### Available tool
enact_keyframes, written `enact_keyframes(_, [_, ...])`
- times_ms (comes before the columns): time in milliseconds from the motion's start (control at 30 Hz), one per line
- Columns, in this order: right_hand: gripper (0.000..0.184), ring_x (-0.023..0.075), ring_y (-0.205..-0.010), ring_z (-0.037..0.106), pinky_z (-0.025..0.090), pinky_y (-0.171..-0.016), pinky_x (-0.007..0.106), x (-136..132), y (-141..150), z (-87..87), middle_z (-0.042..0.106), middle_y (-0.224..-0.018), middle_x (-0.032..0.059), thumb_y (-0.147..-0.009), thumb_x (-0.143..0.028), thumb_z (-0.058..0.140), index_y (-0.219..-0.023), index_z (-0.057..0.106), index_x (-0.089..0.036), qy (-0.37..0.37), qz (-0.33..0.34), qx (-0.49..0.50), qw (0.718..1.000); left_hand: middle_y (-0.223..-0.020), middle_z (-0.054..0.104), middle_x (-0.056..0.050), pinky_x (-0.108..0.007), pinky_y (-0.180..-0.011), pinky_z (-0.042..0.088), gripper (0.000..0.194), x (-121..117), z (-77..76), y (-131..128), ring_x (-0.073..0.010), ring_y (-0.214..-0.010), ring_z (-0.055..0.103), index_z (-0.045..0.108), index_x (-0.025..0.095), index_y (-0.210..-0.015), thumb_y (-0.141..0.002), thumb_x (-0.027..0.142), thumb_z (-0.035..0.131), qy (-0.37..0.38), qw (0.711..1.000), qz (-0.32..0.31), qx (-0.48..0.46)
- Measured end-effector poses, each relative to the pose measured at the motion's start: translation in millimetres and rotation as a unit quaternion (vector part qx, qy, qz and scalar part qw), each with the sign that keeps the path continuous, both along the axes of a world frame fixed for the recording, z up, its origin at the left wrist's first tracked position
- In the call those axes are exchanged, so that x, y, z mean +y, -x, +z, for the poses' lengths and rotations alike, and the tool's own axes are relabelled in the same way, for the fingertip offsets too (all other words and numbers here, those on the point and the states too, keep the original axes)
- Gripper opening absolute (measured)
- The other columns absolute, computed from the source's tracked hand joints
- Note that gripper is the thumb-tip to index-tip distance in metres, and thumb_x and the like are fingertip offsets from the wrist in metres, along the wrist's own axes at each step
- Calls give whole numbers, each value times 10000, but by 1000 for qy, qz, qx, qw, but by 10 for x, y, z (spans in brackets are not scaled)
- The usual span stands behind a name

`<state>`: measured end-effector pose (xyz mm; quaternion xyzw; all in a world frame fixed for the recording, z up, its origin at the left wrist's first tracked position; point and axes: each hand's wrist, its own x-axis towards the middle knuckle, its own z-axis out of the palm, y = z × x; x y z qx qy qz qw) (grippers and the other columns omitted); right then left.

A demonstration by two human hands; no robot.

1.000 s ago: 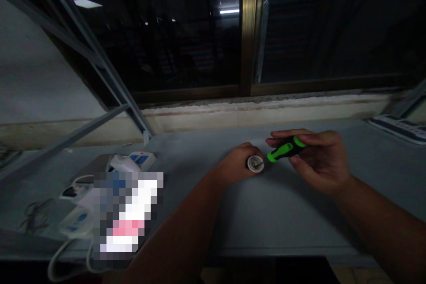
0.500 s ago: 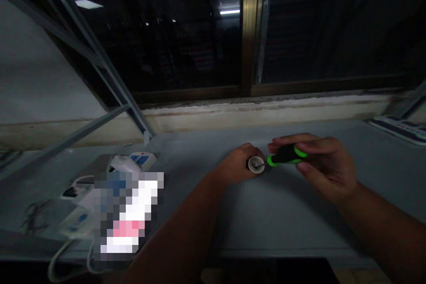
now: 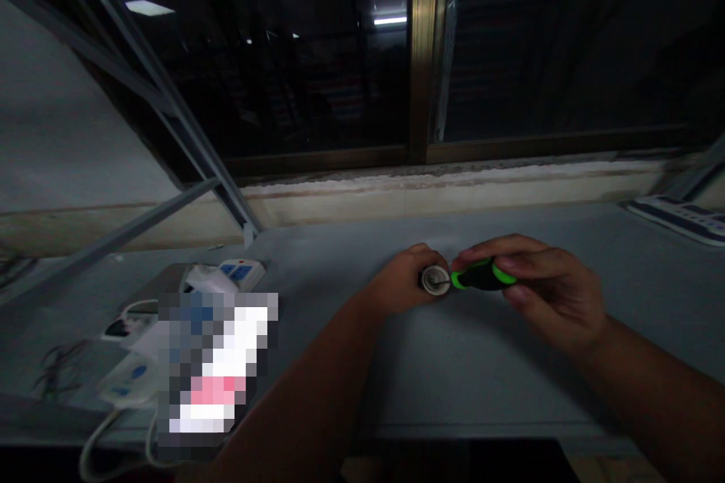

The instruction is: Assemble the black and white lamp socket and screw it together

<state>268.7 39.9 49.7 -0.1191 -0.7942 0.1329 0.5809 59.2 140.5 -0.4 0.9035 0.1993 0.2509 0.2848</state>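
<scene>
Right hand (image 3: 547,290) closer, screwdriver (image 3: 483,275) touching round fitting (image 3: 435,280); left hand (image 3: 403,281) gripping it

A grey workbench (image 3: 481,385) runs across the lower frame. At its upper left sits a white power strip with a blue panel (image 3: 242,273), with a white plug adapter (image 3: 129,383) and white cords (image 3: 96,449) below it, beside a pixelated, unreadable object (image 3: 218,362). Another power strip (image 3: 677,217) lies at the upper right.

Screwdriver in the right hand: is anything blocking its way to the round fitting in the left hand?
Nothing visible stands in the way: the green-and-black screwdriver in the right hand has its thin shaft at the face of the round metal fitting held in the left hand.
</scene>
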Motion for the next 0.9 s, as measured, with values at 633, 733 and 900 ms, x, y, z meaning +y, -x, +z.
enact_keyframes(633, [427,234,-980,710,662,-866,477,10,16,-65,691,-1093,52,-790,-140,825,-1143,739,-366,4,-24,93,995,-1023,680,-52,-303,-898,492,216,-6,20,-3,-203,-1014,638,680,190,-1024,-835,260,759,-14,1000,-8,-14])
enact_keyframes(733, [325,297,-1169,698,612,-989,570,-6,-16,-77,703,-1257,84,-900,-226,716,-1205,728,-338,29,-23,77,996,-1051,688,-58,-314,-924,492,220,-7,20,-5,-207,-1033,642,681,193,-1032,-836,261,757,-12,1000,-10,-19])
enact_keyframes(900, [484,252,-1040,747,677,-853,452,-16,39,-50,740,-1169,63,-854,-69,708,-1261,709,-331,3,-27,67,997,-1065,684,-65,-324,-927,499,249,0,1,-2,-217,-1038,642,678,202,-1051,-834,289,763,-8,1000,0,-10])
